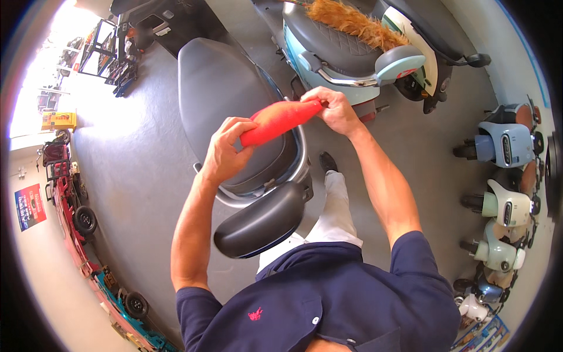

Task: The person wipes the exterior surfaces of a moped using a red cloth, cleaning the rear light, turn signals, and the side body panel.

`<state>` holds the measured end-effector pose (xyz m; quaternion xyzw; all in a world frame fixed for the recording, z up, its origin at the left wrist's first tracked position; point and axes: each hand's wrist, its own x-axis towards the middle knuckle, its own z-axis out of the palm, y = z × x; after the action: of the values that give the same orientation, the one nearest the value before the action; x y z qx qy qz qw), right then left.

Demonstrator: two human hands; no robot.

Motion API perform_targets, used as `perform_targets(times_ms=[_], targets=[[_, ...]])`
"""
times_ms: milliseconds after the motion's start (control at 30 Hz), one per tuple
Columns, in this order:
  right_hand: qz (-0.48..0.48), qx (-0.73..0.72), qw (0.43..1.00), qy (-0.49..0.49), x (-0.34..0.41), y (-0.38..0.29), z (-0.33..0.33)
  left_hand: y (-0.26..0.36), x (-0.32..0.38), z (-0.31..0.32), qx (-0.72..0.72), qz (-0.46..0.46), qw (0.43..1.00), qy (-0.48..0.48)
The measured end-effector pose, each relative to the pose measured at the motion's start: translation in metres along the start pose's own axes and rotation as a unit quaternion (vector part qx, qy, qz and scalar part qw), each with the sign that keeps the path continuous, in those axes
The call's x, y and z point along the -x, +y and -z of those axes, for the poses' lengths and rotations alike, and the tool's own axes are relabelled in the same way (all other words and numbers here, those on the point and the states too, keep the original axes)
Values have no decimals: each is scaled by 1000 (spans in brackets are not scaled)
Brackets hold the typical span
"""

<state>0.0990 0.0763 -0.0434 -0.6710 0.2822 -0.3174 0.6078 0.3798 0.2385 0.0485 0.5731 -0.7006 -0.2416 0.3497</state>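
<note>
A red cloth (286, 119), folded or bunched lengthwise, is held between my two hands above the rear of a dark scooter seat (215, 88). My left hand (231, 149) grips its lower left end, with the thumb beneath. The upper right end is pinched in my right hand (332, 108). Below the cloth, a silver grab rail (303, 154) curves round the back of the seat, and a black padded backrest (261, 222) stands behind it, close to my body.
An orange feather duster (358, 24) lies on the quilted seat of a light-blue scooter (334, 83) at the upper right. Several scooters, one of them pale blue (506, 145), line the right wall. Red (66, 211) and teal (116, 299) vehicles stand along the left wall.
</note>
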Motion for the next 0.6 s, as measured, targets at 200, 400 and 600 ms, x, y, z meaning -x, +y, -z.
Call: perform_targets(times_ms=[200, 400, 600], targets=[[34, 28, 999, -1, -63, 32, 23, 31, -49, -17, -108, 7, 991, -84], [-229, -107, 957, -141, -101, 46, 43, 39, -81, -44, -216, 94, 959, -156], [-282, -447, 847, -59, -96, 60, 34, 29, -95, -86, -311, 172, 927, -119]])
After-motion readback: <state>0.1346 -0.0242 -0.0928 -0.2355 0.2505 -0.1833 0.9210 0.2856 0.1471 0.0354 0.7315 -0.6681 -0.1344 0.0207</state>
